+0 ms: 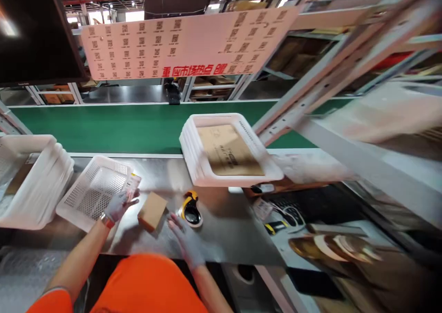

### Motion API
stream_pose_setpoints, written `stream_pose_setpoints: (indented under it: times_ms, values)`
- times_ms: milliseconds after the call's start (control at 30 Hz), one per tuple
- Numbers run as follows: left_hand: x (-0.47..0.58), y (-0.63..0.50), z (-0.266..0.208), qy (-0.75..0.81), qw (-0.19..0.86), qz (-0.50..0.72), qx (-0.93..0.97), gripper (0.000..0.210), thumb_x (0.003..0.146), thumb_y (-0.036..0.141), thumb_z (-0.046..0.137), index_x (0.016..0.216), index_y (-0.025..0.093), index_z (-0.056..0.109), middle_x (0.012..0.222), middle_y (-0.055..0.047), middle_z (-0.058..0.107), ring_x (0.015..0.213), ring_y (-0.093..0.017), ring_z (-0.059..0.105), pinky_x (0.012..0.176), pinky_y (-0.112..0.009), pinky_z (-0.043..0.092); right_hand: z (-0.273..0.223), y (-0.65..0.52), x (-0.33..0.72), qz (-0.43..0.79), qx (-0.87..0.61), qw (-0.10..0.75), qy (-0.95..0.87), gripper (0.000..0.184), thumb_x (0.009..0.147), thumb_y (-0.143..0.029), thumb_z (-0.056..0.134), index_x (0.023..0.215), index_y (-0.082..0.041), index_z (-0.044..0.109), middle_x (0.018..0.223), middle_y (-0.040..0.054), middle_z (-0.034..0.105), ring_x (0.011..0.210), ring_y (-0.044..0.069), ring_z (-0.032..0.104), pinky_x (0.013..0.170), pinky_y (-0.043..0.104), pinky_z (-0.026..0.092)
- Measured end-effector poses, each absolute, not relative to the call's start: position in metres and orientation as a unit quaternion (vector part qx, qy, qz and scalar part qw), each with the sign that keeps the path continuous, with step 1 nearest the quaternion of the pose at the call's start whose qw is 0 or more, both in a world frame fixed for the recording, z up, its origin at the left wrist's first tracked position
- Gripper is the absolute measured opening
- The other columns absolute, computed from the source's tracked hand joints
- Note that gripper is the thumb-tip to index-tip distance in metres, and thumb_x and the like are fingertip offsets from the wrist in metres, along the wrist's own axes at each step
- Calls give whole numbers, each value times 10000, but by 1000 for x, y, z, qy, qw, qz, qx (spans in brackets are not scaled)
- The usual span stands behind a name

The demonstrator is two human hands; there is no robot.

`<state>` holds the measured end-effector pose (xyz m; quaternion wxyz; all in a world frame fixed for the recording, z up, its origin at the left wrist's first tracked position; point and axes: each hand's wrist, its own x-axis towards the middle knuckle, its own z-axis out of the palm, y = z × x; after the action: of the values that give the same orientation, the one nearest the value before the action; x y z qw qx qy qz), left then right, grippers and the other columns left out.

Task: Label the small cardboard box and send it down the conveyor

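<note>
Standing at the steel worktop (pixel 221 211), you have a small brown cardboard box (pixel 152 210) lying tilted on the metal between your two gloved hands. Your left hand (pixel 117 205) is pinched on a small printed label or slip (pixel 132 187), held up just beside the near corner of the white perforated plastic basket (pixel 95 191); the slip is too blurred to read. Your right hand (pixel 188 241) lies open and flat on the worktop, holding nothing, its fingertips close to the box's right edge and just below the yellow-and-black tape dispenser (pixel 190 209), though it touches neither as far as can be seen. By the look of things you are at the labelling or checking stage, with the slip in hand and the box not yet picked up or steadied. A fitting next move would call for your right hand to close on the box and hold it still, so the slip can be matched to it or laid on a flat face squarely; because the box sits askew, you would want to turn it level first. Further back, a stack of white plastic trays (pixel 193 159) with a brown paper envelope (pixel 228 149) on top rests at the edge of the green conveyor belt (pixel 120 126), and another stack of white baskets (pixel 37 184) stands at your far left, well apart from the box.
</note>
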<state>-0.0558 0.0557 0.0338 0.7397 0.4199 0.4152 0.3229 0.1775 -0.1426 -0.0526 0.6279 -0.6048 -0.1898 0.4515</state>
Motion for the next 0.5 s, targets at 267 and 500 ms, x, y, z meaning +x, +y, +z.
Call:
stream_pose_setpoints:
  times_ms: [267,500]
  values:
    - [24,-58,21,299,901,84,303,553,838,679,868,1106,199,814,1131,-163,873,1187,-353,798,1073,-502,614,7,-130,180,500,-543,662,-133,584,647,-707,1006,977,-247,866,995,117,908,974,366,849,908,518,690]
    - [34,-65,12,405,752,55,517,482,646,540,1038,815,144,821,812,-87,818,771,-213,733,662,-292,512,-3,-166,196,483,-542,675,-131,507,576,-636,1061,828,-254,844,971,109,915,1066,397,845,1070,581,652]
